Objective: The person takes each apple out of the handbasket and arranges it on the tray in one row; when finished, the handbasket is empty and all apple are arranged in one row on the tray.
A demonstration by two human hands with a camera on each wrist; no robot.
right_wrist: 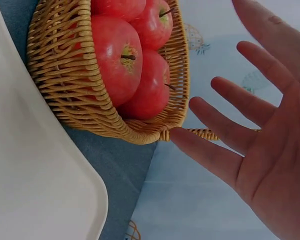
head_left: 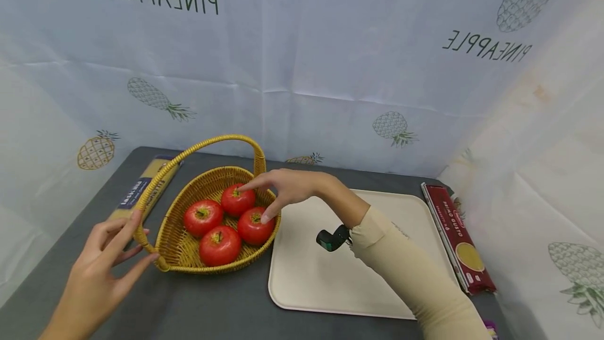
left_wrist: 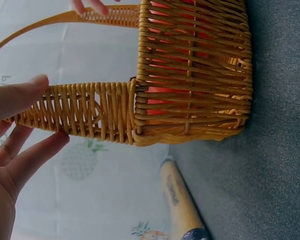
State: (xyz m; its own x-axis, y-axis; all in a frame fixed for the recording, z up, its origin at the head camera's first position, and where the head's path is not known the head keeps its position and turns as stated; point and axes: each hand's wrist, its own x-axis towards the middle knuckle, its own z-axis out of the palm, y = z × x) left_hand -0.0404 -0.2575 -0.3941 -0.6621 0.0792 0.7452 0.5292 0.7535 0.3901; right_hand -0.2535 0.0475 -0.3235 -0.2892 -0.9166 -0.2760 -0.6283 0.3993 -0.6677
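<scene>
A yellow-brown wicker basket (head_left: 178, 248) with a tall arched handle (head_left: 207, 144) stands on the grey table and holds several red apples (head_left: 219, 245). At the near left end of that handle, my left hand (head_left: 101, 266) has its thumb on one side and its fingers on the other. In the left wrist view, the left hand (left_wrist: 20, 140) pinches the woven handle above the basket's rim. Over the basket's right part hovers my right hand (head_left: 290, 189), fingers spread above the apples. The right wrist view shows the right hand (right_wrist: 260, 120) with straight fingers and nothing held.
A cream tray (head_left: 302, 277) lies right of the basket, partly under the right forearm. Beyond its right edge is a red spaghetti pack (head_left: 455, 235). Behind the basket's left side lies a spaghetti pack with a blue label (head_left: 134, 193). A pineapple-print curtain (head_left: 330, 67) hangs behind the table.
</scene>
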